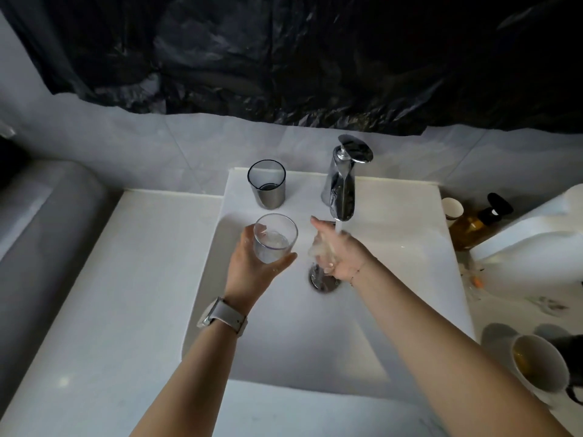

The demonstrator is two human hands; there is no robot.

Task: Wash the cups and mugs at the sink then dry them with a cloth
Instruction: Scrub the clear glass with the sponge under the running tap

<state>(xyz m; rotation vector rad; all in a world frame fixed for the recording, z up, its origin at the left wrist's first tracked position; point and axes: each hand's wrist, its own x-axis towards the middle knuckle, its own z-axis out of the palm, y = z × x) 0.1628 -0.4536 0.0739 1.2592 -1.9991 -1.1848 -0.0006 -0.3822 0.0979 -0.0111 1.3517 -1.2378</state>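
**Rinse step – clear glass held beside running tap**

L hand (pixel 252 263) is gripping the clear glass (pixel 275 237) from below/side, fingers curled round it, upright, over the sink (pixel 394 222) basin, just left of the water stream (pixel 338 227). Some water is sitting in the glass. R hand (pixel 336 250) is sitting under the stream, fingers relaxed and wet, holding nothing; water is running over it toward the drain (pixel 325 280). Tap (pixel 342 184) is running.

Judged step: wash phase, early, w/ first glass; no drying yet, no cloth in view. Next move prob. calls for shifting the glass right into the stream, or R hand going inside to rub; wet glass will be slippery, so firm grip needed.

Around: grey tumbler (pixel 267 183) is standing on the sink's back ledge, just behind the held glass. On the table at right: white mug (pixel 541 364) w/ yellowish residue, small paper cup (pixel 452 209), amber pump bottle (pixel 476 223). Nothing is blocking the path to the stream; the tumbler is near if the glass lifts back.
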